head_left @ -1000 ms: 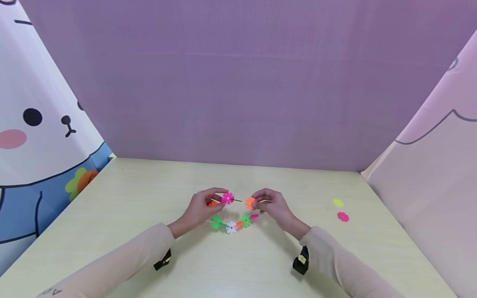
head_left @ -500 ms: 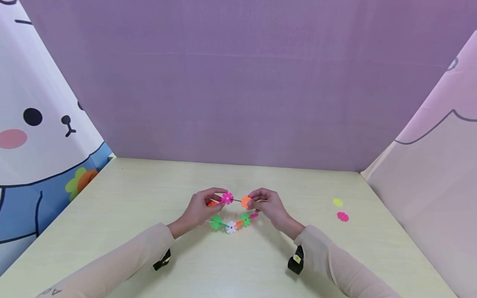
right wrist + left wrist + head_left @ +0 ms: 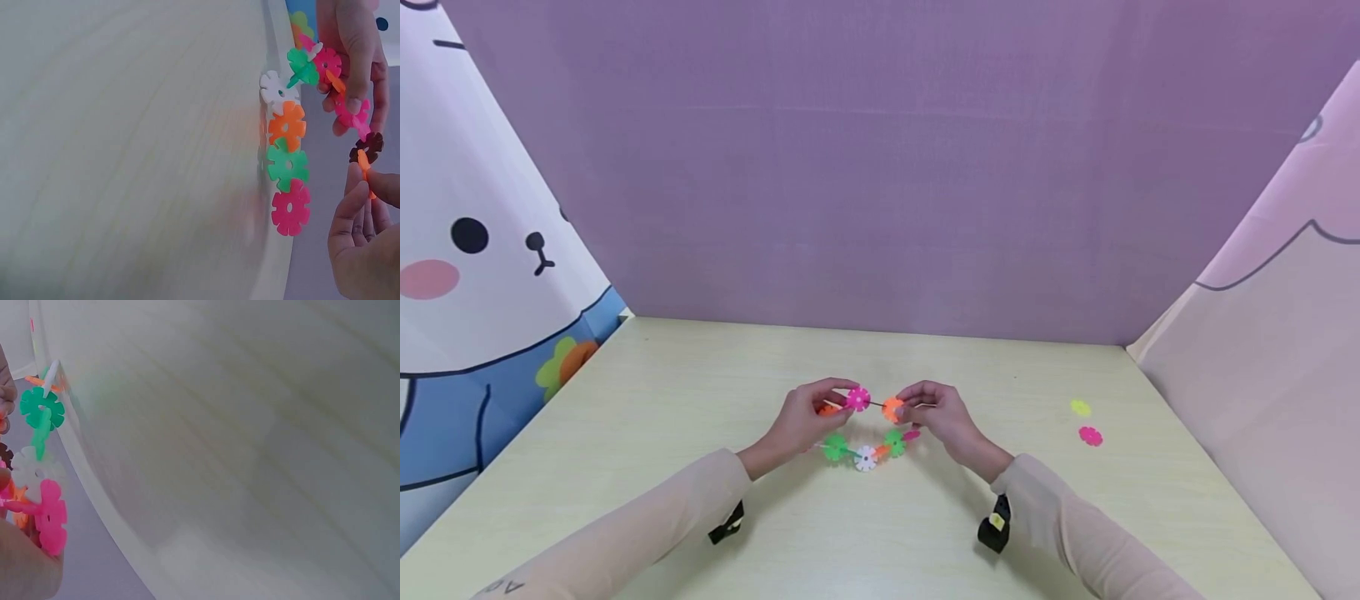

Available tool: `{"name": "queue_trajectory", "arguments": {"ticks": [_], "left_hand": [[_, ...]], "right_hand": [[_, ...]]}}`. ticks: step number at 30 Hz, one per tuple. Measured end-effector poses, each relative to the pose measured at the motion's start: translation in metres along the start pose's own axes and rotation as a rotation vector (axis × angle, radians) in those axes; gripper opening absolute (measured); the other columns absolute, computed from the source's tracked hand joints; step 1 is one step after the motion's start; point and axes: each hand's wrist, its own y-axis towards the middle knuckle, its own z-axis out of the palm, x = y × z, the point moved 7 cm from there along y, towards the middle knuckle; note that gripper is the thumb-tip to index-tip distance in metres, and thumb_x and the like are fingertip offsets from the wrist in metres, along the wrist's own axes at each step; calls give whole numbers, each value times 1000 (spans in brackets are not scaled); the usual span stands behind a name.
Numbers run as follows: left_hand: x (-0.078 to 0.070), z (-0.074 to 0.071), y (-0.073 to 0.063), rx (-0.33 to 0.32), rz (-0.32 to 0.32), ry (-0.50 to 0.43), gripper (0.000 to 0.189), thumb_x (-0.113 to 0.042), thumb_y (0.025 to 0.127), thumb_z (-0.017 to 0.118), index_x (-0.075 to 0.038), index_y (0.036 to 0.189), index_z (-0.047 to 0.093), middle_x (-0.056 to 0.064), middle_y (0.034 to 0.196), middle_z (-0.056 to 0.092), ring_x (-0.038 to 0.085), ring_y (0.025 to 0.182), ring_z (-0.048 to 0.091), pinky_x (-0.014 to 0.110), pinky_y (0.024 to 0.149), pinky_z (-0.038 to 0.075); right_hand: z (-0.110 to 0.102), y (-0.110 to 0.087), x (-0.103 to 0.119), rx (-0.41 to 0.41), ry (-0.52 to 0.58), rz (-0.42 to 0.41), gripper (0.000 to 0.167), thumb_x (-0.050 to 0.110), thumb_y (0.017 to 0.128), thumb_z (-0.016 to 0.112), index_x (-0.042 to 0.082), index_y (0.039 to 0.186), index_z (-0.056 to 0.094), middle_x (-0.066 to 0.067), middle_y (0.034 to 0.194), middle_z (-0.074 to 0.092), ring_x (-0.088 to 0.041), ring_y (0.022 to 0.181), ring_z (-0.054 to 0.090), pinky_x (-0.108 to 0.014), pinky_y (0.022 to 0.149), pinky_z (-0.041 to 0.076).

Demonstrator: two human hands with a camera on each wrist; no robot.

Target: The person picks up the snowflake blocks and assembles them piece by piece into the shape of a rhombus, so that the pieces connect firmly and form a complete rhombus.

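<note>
My left hand [image 3: 796,423] pinches a bright pink flower-shaped interlocking disc [image 3: 858,399], part of a linked chain of such discs. A dark brown disc [image 3: 374,147], edge-on in the head view, sticks out from the pink one. My right hand [image 3: 946,423] pinches an orange disc [image 3: 892,409] by its edge, against the brown disc; how deep their slots engage I cannot tell. The chain curves round below the hands, with green [image 3: 835,447], white [image 3: 865,458] and orange discs, ending in a pink disc [image 3: 290,215]. Fingers partly hide the left side of the chain.
A loose yellow disc [image 3: 1080,408] and a loose pink disc [image 3: 1091,437] lie on the pale wooden table [image 3: 700,367] at the right. A purple cloth panel [image 3: 880,167] stands behind the table, with printed curtains at both sides.
My right hand has moved left with the orange disc, closing the gap to the brown disc until they meet. My left hand and the chain have hardly moved.
</note>
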Motion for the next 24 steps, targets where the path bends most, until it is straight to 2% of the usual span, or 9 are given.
{"name": "queue_trajectory", "arguments": {"ticks": [5, 10, 18, 24], "left_hand": [[1, 1, 0, 0, -20, 2, 37, -6, 81, 67, -22, 113, 62, 4, 100, 67, 17, 81, 64, 23, 63, 53], [1, 1, -1, 7, -3, 5, 37, -6, 81, 67, -22, 114, 62, 4, 99, 67, 20, 80, 64, 24, 61, 52], [2, 1, -1, 10, 11, 18, 36, -7, 81, 67, -23, 113, 62, 3, 98, 68, 19, 78, 64, 24, 61, 52], [1, 1, 0, 10, 7, 15, 36, -8, 81, 67, -22, 113, 62, 3, 99, 68, 15, 77, 63, 24, 61, 52]], "right_hand": [[2, 1, 1, 11, 9, -3, 21, 0, 82, 63, -5, 102, 59, -7, 81, 62, -12, 68, 64, -28, 66, 50], [2, 1, 1, 11, -3, -7, 20, -3, 81, 61, -6, 100, 60, -6, 81, 64, -12, 68, 64, -31, 67, 50], [2, 3, 1, -18, -42, -4, 18, -5, 79, 62, -4, 97, 62, -5, 80, 66, -12, 67, 63, -35, 67, 50], [0, 4, 1, -41, -64, -6, 17, -5, 79, 61, -3, 96, 63, -6, 79, 66, -13, 67, 62, -35, 67, 50]]}}
